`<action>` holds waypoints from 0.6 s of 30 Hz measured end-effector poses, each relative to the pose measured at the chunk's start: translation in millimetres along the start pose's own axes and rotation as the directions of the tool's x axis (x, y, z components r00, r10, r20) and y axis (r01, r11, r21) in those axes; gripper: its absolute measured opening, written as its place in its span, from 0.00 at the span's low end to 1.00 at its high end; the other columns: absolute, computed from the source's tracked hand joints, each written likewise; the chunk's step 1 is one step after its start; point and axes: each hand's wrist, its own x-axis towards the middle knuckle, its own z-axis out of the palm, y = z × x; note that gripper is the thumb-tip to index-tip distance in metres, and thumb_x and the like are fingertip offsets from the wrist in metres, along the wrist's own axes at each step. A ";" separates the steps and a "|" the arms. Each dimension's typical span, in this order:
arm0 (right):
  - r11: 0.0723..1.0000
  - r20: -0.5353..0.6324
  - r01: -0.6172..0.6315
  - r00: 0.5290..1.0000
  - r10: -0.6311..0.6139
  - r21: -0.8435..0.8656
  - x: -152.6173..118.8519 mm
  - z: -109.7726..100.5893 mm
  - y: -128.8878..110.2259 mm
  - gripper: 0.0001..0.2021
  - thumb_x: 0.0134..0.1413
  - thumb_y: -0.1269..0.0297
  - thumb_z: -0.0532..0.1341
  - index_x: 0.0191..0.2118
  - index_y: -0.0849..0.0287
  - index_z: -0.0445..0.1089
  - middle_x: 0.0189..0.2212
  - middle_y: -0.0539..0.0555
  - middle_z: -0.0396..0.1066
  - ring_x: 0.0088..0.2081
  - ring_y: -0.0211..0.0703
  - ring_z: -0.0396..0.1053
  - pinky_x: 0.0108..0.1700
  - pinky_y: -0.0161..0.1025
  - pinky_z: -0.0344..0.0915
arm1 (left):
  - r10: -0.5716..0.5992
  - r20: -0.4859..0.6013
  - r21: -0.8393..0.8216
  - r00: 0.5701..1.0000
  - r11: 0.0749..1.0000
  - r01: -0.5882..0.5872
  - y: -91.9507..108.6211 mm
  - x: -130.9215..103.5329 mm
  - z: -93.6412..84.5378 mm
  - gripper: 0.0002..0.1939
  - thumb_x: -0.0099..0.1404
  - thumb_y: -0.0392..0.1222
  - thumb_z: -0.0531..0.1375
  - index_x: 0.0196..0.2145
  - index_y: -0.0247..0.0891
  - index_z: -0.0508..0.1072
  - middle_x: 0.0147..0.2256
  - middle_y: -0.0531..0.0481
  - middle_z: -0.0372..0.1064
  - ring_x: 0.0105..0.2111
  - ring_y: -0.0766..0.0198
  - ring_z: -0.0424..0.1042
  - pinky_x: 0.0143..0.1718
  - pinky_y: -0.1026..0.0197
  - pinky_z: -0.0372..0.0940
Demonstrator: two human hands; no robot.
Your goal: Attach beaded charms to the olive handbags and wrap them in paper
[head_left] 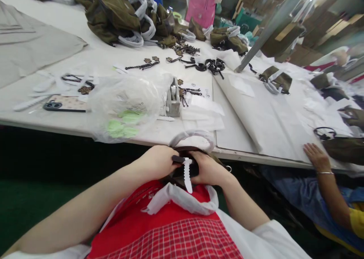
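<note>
A dark olive bag [185, 148] is held between my lap and the table edge, its opening facing up. One of its handles [195, 133], wrapped in white, arches against the table edge, while the other wrapped handle [196, 206] droops over my red apron. My left hand [161, 161] is closed on the bag's left side beside a short dark strap [178, 159]. On the right side, my right hand [209, 168] grips the bag with its fingers curled at the opening. A white notched plastic strip [187, 175] hangs between the hands. My fingertips are partly hidden inside.
On the white table [108, 62] are a clear plastic bag [142, 92] with green pieces, a metal block [173, 99], a phone [66, 103] and dark braided cords [143, 65]. Olive bags [110, 16] lie behind. A co-worker's hand [317, 156] rests at right; a slanted pole [264, 35] stands nearby.
</note>
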 end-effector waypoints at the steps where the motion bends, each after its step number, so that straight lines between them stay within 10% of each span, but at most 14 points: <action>1: 1.000 0.008 -0.003 1.000 0.004 -0.012 -0.7 -2.5 0.0 0.42 0.35 0.60 0.73 0.60 0.59 0.61 0.55 0.62 0.67 0.55 0.57 0.65 0.57 0.51 0.60 | -0.016 0.043 0.051 0.999 0.999 0.014 3.5 5.3 7.1 0.10 0.61 0.44 0.59 0.30 0.37 0.77 0.31 0.41 0.77 0.33 0.50 0.76 0.34 0.55 0.67; 7: 1.000 0.015 -0.031 0.999 0.031 -0.005 -11.7 -17.3 1.5 0.32 0.42 0.63 0.70 0.57 0.56 0.66 0.52 0.59 0.71 0.51 0.54 0.69 0.55 0.50 0.63 | 0.131 -0.083 0.015 0.988 0.991 -0.130 14.9 0.8 -1.4 0.22 0.61 0.39 0.60 0.54 0.39 0.69 0.50 0.42 0.73 0.49 0.53 0.72 0.51 0.55 0.64; 12: 0.992 -0.105 -0.078 0.991 0.088 0.101 -23.9 -32.3 19.0 0.24 0.51 0.60 0.66 0.54 0.56 0.69 0.50 0.57 0.73 0.50 0.50 0.70 0.55 0.48 0.64 | 0.145 -0.136 -0.050 0.980 0.987 -0.153 -6.2 -31.7 -23.5 0.21 0.61 0.33 0.52 0.50 0.44 0.73 0.49 0.48 0.74 0.49 0.57 0.71 0.55 0.55 0.62; 18: 0.855 -0.204 -0.129 0.943 0.262 0.503 -8.3 -37.0 52.9 0.20 0.61 0.50 0.55 0.46 0.59 0.74 0.43 0.55 0.77 0.46 0.46 0.73 0.51 0.44 0.68 | 0.224 -0.159 -0.016 0.962 0.973 -0.229 -9.8 -23.1 29.1 0.24 0.56 0.42 0.62 0.52 0.45 0.72 0.58 0.44 0.65 0.59 0.49 0.62 0.65 0.40 0.40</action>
